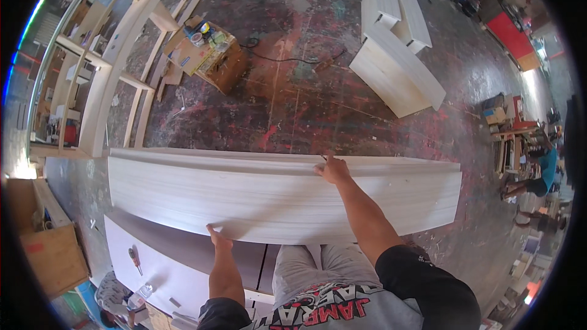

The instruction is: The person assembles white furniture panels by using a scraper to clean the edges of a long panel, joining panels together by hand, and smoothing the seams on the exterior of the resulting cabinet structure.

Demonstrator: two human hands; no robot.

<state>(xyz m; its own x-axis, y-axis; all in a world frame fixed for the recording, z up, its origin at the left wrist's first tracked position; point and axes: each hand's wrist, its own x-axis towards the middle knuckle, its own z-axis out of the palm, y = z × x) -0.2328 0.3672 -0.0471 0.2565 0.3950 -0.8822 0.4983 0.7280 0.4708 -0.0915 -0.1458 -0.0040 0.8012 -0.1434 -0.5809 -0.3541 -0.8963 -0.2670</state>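
A long, pale wood-grain cabinet piece [275, 198] lies crosswise in front of me, a raised board running along its far side. At its near edge, left of the middle, my left hand [220, 239] grips the rim; one fingertip rests on top and the other fingers are partly hidden. Reaching across to the far board, my right hand [334, 170] is closed just right of the middle. Something small and dark shows by its fingertips, too small to make out. Under the near side is a white panel [160, 263] with a screwdriver [134, 260] on it.
Wooden frames [131, 82] stand at the left. A cardboard box [211, 58] bears tape rolls and small items; a black cord [275, 58] runs from it. More pale cabinet pieces [397, 73] sit far right. One person [546, 168] is at the right, another [113, 293] at lower left.
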